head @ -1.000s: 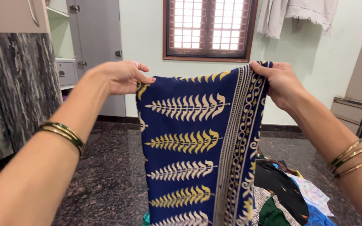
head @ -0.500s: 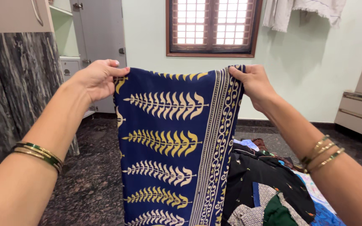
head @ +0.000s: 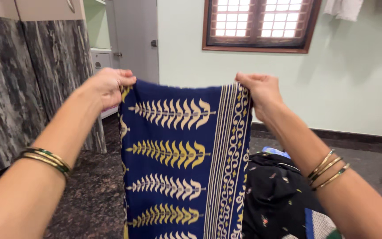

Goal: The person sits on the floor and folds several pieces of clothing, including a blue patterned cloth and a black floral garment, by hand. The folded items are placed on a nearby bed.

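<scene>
Since the earlier frame, both hands had drifted right and lower in view, carrying the cloth with them; the window had slid right too.

Dark blue cotton cloth with cream and yellow leaf rows and a scrolled border stripe (head: 177,163) hung flat and vertical, stretched between the two hands, its lower part running out of view. Everything below is placed relative to that cloth.

Grey streaked stone wall panel (head: 18,84) stood to its left. Pale green wall with a brown barred window (head: 261,22) sat behind and above it. Dark speckled stone floor (head: 93,194) lay beneath, on the left side. Black printed garment heap (head: 279,199) lay just right of the border stripe, low down, partly hidden behind it.

Left hand (head: 107,86) gripped the top left corner, fingers curled shut, pinching the fabric edge. Right hand (head: 261,90) gripped the top right corner, fingers clamped on the border stripe. Green and gold bangles (head: 45,158) ringed the left wrist; gold bangles (head: 328,170) ringed the right.
</scene>
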